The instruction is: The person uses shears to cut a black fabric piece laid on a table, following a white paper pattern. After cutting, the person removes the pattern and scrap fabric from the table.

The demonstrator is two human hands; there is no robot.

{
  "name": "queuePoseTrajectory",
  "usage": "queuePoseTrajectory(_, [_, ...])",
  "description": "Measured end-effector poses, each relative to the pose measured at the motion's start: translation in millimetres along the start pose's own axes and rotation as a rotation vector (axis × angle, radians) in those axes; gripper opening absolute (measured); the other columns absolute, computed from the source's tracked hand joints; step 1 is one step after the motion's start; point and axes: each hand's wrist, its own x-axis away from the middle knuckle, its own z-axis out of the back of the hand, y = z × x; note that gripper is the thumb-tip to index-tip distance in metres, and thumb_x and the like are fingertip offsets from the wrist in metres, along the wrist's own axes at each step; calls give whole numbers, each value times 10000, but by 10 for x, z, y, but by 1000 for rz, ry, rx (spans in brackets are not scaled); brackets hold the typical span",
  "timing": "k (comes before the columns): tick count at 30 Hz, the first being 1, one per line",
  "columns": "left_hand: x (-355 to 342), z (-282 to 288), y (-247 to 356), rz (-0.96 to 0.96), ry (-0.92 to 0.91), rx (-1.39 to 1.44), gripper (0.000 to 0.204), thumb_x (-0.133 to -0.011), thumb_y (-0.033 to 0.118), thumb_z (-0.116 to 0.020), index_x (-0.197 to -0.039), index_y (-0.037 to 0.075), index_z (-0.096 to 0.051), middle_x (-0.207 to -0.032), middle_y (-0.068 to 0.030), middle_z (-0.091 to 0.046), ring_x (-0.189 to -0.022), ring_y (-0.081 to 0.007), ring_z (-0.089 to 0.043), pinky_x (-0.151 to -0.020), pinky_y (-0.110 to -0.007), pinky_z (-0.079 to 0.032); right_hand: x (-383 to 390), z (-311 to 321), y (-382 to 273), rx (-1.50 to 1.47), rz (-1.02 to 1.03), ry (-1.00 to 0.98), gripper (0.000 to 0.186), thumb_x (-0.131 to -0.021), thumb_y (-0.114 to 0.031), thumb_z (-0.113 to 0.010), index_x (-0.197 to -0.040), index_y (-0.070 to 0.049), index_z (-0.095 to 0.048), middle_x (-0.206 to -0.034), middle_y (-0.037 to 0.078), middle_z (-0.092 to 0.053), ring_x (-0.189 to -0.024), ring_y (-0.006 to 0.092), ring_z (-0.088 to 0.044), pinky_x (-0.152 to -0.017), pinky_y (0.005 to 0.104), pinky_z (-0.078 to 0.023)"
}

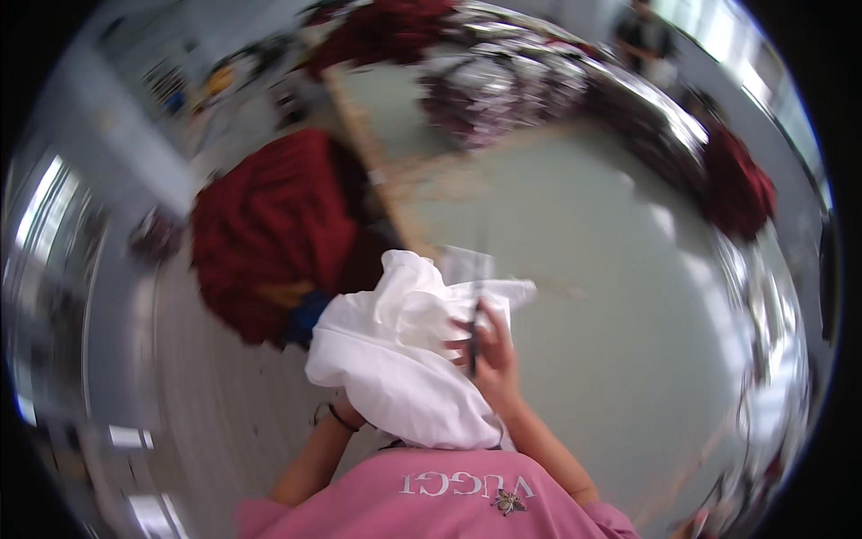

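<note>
A bunched white cloth lies in folds before my body, over the near left edge of the table. My left hand goes under its lower left side, a dark band on the wrist; its fingers are hidden by the fabric. Against the cloth's right side is my right hand, its fingers closed around a slim dark-handled tool. That tool points away from me and is smeared by motion; it resembles scissors, but I cannot tell for sure.
The pale green table stretches to the right. Left of it stands a large heap of dark red fabric. Shiny silvery-maroon bundles line the far side, with another red pile at far right. A person stands beyond.
</note>
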Motion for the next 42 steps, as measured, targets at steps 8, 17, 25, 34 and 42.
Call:
queuePoseTrajectory(8, [1925,958,540,-253,640,1,518,-988,273,-431,-1428,49,-277,-1473,-91,-315,-1305,-226,-361,-1086,-360,-296,-465,-639,615,311,-39,-116,653,-849,88,-477,-1434,-136,-292,-1138,103,-571,-820,106,-560,-736,246,-484])
queuePoseTrajectory(17, [903,1551,851,51,499,-370,515,-973,271,-454,-1408,41,-304,-1453,-104,-341,-1289,-230,-381,-1072,-363,-311,101,-1322,1633,261,-142,40,661,-842,-188,-624,-1428,-215,-318,-947,83,-571,-733,120,-540,-645,283,-474])
queuePoseTrajectory(25, [329,835,383,264,32,-684,513,-960,270,-475,-1390,33,-328,-1434,-115,-363,-1275,-233,-398,-1059,-366,-324,1904,154,999,657,165,975,579,-862,-67,-544,-1402,-109,-339,-854,57,-599,-678,102,-540,-575,259,-451])
queuePoseTrajectory(34, [325,-362,-544,388,-310,-898,510,-945,269,-499,-1370,25,-355,-1413,-128,-389,-1259,-236,-418,-1045,-370,-338,5162,1519,230,804,-123,2063,624,-816,-274,-632,-1369,-116,-390,-874,56,-647,-704,196,-653,-690,341,-502])
queuePoseTrajectory(42, [546,-1390,-1433,445,-423,-1051,508,-932,267,-519,-1353,18,-379,-1395,-139,-412,-1244,-239,-435,-1032,-373,-351,6913,2450,-311,836,-687,2222,740,-723,-363,-666,-1359,-115,-379,-1227,174,-575,-1074,355,-581,-889,446,-467])
